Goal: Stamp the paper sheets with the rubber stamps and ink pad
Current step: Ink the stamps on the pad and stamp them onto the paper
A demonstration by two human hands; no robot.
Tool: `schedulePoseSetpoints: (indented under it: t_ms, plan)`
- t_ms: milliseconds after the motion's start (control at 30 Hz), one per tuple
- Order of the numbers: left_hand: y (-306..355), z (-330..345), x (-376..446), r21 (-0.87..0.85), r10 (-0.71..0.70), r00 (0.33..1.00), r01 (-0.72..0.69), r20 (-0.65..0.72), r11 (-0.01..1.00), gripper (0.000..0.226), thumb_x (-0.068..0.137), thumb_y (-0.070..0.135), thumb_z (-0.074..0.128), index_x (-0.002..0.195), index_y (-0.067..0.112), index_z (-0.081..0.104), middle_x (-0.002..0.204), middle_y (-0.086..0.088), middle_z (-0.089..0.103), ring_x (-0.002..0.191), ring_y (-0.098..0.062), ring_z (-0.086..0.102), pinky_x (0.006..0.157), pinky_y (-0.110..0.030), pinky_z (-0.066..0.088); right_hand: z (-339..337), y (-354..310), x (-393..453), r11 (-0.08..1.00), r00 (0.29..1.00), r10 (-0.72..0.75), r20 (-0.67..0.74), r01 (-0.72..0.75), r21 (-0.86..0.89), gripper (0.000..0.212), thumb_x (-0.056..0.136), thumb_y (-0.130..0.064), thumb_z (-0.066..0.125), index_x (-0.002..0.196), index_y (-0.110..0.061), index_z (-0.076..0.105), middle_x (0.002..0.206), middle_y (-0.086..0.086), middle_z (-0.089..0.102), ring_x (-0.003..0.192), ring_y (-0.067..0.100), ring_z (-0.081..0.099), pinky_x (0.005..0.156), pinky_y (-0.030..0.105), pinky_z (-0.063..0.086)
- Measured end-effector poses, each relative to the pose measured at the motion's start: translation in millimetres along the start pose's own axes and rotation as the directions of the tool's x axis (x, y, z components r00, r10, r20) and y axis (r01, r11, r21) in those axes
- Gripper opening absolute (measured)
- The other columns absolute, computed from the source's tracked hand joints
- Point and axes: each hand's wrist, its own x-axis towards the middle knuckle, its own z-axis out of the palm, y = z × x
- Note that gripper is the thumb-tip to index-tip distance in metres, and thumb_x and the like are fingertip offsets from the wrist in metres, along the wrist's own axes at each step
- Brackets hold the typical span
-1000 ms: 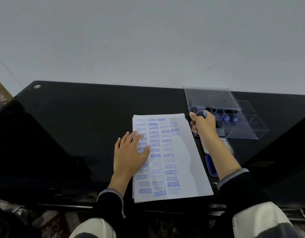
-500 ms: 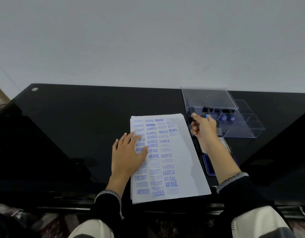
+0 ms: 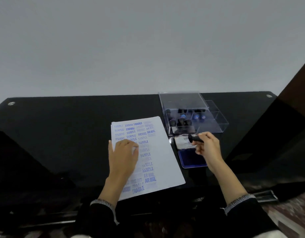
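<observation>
A stack of white paper sheets (image 3: 163,162) lies on the black table, its left half covered with blue stamped words. My left hand (image 3: 122,154) rests flat on the sheets, fingers spread. My right hand (image 3: 207,146) holds a black rubber stamp (image 3: 194,139) sideways above the open ink pad (image 3: 191,159), whose blue pad faces up and whose lid (image 3: 181,142) lies folded back behind it. More stamps stand in a clear plastic box (image 3: 215,127) behind the pad.
The glossy black table (image 3: 62,134) reaches to a plain grey wall. The clear box's lid (image 3: 182,100) stands open at the back. A dark panel (image 3: 289,117) rises at the right. Patterned floor shows below the table's front edge.
My right hand has pulled back from the clear box with a stamp and now hovers over the ink pad. The view has shifted to the right. My left hand stays on the sheets.
</observation>
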Motion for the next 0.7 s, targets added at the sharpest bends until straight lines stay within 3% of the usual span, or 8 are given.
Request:
schedulePoseSetpoints:
  t_ms: [100, 200, 267, 367, 467, 700]
  plan:
    - [47, 15, -9, -0.29, 0.159, 0.982, -0.125, 0.098, 0.949, 0.02, 0.096, 0.028, 0.057, 0.113, 0.025, 0.068, 0.118, 0.01, 0.063, 0.115, -0.012, 0.053, 0.108, -0.023, 0.026, -28, 10, 0, 0.981, 0.996, -0.054, -0.065, 0.04, -0.192, 0.03, 0.096, -0.022, 0.054, 0.068, -0.014, 0.049, 0.056, 0.009, 0.056, 0.041, 0.013, 0.04, 0.039, 0.021, 0.032]
    - [81, 33, -20, -0.393, 0.31, 0.909, -0.186, 0.279, 0.9, 0.042, 0.094, 0.038, 0.06, 0.133, 0.024, 0.056, 0.136, 0.01, 0.052, 0.128, -0.007, 0.041, 0.099, -0.011, 0.025, -45, 14, -5, 0.893, 0.97, -0.207, -0.126, 0.135, -0.428, 0.04, 0.094, -0.031, 0.058, 0.061, -0.013, 0.045, 0.044, -0.001, 0.051, 0.04, 0.006, 0.043, 0.049, 0.027, 0.038]
    - [90, 44, -25, -0.381, 0.328, 0.885, -0.192, 0.332, 0.904, 0.065, 0.089, 0.048, 0.063, 0.146, 0.024, 0.042, 0.147, 0.011, 0.04, 0.136, -0.005, 0.03, 0.108, -0.013, 0.02, -50, 14, -7, 0.823, 0.953, -0.281, -0.111, 0.18, -0.539, 0.041, 0.094, -0.028, 0.057, 0.061, -0.008, 0.045, 0.048, 0.003, 0.051, 0.046, 0.006, 0.047, 0.055, 0.024, 0.038]
    - [91, 54, -27, -0.29, 0.342, 0.879, -0.25, 0.331, 0.924, 0.083, 0.085, 0.057, 0.063, 0.151, 0.024, 0.028, 0.155, 0.011, 0.028, 0.142, -0.006, 0.02, 0.116, -0.021, 0.014, -51, 15, -6, 0.788, 0.958, -0.277, -0.072, 0.184, -0.587, 0.038, 0.095, -0.025, 0.054, 0.063, -0.005, 0.045, 0.057, 0.011, 0.052, 0.058, 0.02, 0.049, 0.058, 0.03, 0.037]
    - [90, 58, -28, -0.269, 0.343, 0.885, -0.264, 0.313, 0.926, 0.085, 0.085, 0.059, 0.062, 0.153, 0.025, 0.023, 0.158, 0.011, 0.024, 0.144, -0.006, 0.016, 0.12, -0.024, 0.011, -48, 18, -6, 0.763, 0.962, -0.271, -0.035, 0.192, -0.617, 0.036, 0.096, -0.021, 0.051, 0.063, -0.007, 0.043, 0.058, 0.008, 0.047, 0.055, 0.016, 0.043, 0.05, 0.017, 0.032]
    - [88, 62, -30, -0.233, 0.365, 0.891, -0.307, 0.27, 0.923, 0.08, 0.088, 0.06, 0.056, 0.152, 0.028, 0.024, 0.158, 0.015, 0.023, 0.144, -0.003, 0.017, 0.114, -0.016, -0.004, -47, 22, -7, 0.774, 0.964, -0.26, -0.059, 0.172, -0.609, 0.039, 0.097, -0.021, 0.047, 0.061, -0.011, 0.036, 0.057, 0.004, 0.04, 0.053, 0.013, 0.036, 0.046, 0.021, 0.03]
